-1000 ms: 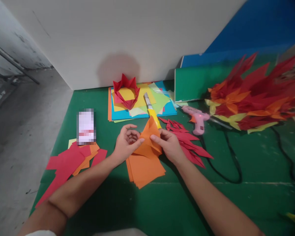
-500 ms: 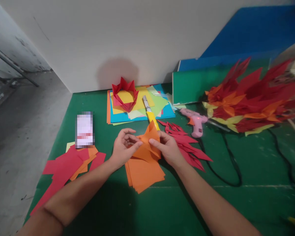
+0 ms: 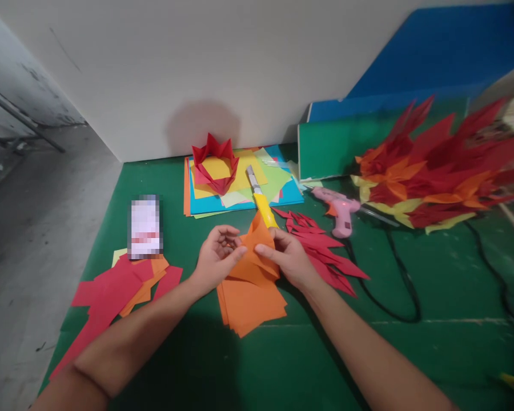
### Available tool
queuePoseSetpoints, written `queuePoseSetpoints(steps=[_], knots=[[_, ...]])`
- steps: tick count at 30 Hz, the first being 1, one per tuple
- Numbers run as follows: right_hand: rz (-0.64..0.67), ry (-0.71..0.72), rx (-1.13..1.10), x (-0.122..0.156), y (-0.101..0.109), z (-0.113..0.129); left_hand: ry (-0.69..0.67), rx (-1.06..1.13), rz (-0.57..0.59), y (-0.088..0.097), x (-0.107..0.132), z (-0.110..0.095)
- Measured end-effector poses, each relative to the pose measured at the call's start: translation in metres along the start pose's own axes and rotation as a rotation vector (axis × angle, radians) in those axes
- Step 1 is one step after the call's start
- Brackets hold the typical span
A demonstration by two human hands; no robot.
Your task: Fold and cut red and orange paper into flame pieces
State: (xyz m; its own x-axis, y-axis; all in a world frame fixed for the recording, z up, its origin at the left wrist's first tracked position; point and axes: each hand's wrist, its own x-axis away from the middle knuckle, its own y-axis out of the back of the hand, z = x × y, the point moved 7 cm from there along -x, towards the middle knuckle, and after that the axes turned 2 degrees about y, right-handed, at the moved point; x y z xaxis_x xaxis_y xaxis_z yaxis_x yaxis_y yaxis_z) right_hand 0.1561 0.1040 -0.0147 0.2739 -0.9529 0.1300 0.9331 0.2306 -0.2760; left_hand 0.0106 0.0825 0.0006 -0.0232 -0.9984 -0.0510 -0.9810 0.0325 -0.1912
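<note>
A partly folded orange sheet of paper (image 3: 263, 251) is held between my two hands, its pointed tip standing up. My left hand (image 3: 217, 255) pinches the sheet's left edge with the thumb and curled fingers. At the right edge, my right hand (image 3: 292, 257) grips it with the thumb in front and the fingers behind, partly hidden. Right below lies a stack of orange paper sheets (image 3: 252, 308). Just behind the folded sheet is a yellow utility knife (image 3: 262, 205). Folded red paper pieces (image 3: 325, 251) lie beside my right hand.
A pink glue gun (image 3: 340, 211) with a black cord lies to the right, before a red, orange and yellow paper arrangement (image 3: 437, 171). A red paper ring (image 3: 216, 171) rests on coloured sheets (image 3: 282, 197). Left are a phone (image 3: 144, 227) and red paper strips (image 3: 115, 291).
Both hands stay on the orange sheet with almost no movement; its tip leans slightly further left. The whole view has shifted a little.
</note>
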Motion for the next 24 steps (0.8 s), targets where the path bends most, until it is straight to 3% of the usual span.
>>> queuePoseSetpoints(steps=[5,12,24], knots=[[0.048,-0.073,-0.05,-0.0003,0.001,-0.0058,-0.012,-0.01,0.041,-0.0037,0.0011,-0.0004],[-0.039,-0.084,-0.09,-0.0019,0.0072,-0.0069,-0.001,-0.103,0.127,-0.0079,0.005,0.0022],[-0.062,-0.042,-0.049,-0.0023,0.0076,-0.0054,0.067,-0.121,0.021,0.0006,0.0035,0.0065]])
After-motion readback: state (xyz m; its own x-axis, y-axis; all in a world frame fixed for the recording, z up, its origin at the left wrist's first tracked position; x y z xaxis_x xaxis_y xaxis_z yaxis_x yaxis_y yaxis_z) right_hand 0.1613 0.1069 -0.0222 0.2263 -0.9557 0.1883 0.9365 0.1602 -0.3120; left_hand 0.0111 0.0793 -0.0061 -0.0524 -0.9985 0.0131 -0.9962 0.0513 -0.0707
